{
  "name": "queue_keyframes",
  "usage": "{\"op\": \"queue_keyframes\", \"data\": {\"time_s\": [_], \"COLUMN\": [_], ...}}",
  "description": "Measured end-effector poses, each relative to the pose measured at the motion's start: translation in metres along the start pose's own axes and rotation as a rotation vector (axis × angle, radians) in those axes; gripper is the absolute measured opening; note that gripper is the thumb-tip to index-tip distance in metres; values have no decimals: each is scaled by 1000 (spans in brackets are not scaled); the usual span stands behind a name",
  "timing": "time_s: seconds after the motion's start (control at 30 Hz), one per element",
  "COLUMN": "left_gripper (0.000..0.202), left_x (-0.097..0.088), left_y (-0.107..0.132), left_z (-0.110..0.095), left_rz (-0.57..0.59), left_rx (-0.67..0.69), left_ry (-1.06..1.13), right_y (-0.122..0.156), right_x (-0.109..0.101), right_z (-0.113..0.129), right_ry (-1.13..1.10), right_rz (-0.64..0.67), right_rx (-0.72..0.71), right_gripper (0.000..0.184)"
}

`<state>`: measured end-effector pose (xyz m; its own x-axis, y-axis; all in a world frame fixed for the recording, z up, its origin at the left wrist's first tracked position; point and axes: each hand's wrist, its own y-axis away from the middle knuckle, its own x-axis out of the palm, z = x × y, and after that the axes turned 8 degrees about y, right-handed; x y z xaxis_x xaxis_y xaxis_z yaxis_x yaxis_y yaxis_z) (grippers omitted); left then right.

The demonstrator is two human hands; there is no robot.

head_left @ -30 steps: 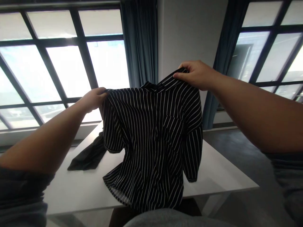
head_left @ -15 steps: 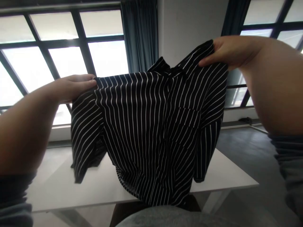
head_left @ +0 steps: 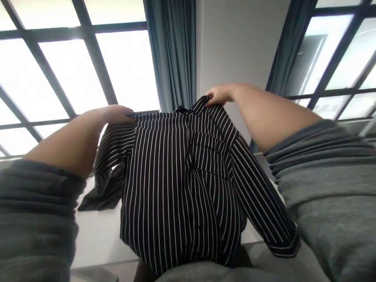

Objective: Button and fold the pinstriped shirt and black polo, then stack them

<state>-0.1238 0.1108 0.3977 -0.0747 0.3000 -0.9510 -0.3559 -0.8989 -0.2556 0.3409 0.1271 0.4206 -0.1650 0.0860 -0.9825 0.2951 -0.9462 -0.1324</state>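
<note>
A black shirt with thin white vertical stripes (head_left: pixel 173 184) hangs in front of me, its collar at the top and a chest pocket (head_left: pixel 209 154) on its right half. My left hand (head_left: pixel 117 114) pinches the top edge of one shoulder. My right hand (head_left: pixel 219 94) grips the other shoulder beside the collar. One long sleeve (head_left: pixel 264 203) hangs diagonally down to the lower right, ending in a cuff. The other sleeve (head_left: pixel 110 164) falls behind my left forearm, partly hidden.
A dark cloth (head_left: pixel 101 194) lies on the white table (head_left: pixel 100 237), partly behind the shirt. Grey sleeves are pushed up on both my arms. Behind the table stand large paned windows, blue-grey curtains and a pale wall.
My arms have stretched farther out and the view has tilted upward. The shirt now hangs flatter and narrower, and its right-side sleeve has dropped long towards the lower right.
</note>
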Motion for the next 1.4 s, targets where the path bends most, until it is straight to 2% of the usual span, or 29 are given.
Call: {"op": "queue_keyframes", "data": {"time_s": [0.07,0.17,0.3,0.37,0.47,0.57,0.67,0.73,0.8,0.9,1.0,1.1,1.2,1.3,1.4], "left_gripper": [44,41,42,42,41,38,44,53,60,69,73,68,70,77,80], "left_x": [44,118,216,256,298,314,316,316,321,332,334,326,316,314,314], "left_y": [-28,-58,-73,-73,-65,-41,3,38,71,113,146,172,196,214,225], "left_z": [-4,-14,-37,-53,-90,-139,-187,-208,-219,-229,-242,-258,-269,-274,-277], "left_rz": [88,65,58,89,103,111,133,186,286,412,418,349,323,350,352], "left_rx": [-31,-169,-282,-309,-248,43,400,551,570,494,426,442,541,624,620], "left_ry": [-10,-58,-2,22,53,166,339,425,449,455,484,542,604,638,642], "right_y": [-43,-86,-105,-104,-100,-97,-96,-96,-97,-101,-106,-105,-94,-74,-56], "right_x": [53,143,270,327,395,438,461,470,475,473,462,448,443,451,465], "right_z": [-10,-20,-25,-25,-25,-31,-42,-51,-60,-69,-66,-47,-16,14,30], "right_ry": [157,319,283,248,202,163,140,135,133,138,174,211,211,164,100], "right_rz": [-31,-139,-188,-92,62,164,220,234,231,220,230,215,201,247,312], "right_rx": [74,171,267,213,99,35,19,6,-26,-53,5,35,-6,-79,-108], "right_gripper": [38,32,45,53,65,67,68,70,70,69,66,63,62,69,79]}}
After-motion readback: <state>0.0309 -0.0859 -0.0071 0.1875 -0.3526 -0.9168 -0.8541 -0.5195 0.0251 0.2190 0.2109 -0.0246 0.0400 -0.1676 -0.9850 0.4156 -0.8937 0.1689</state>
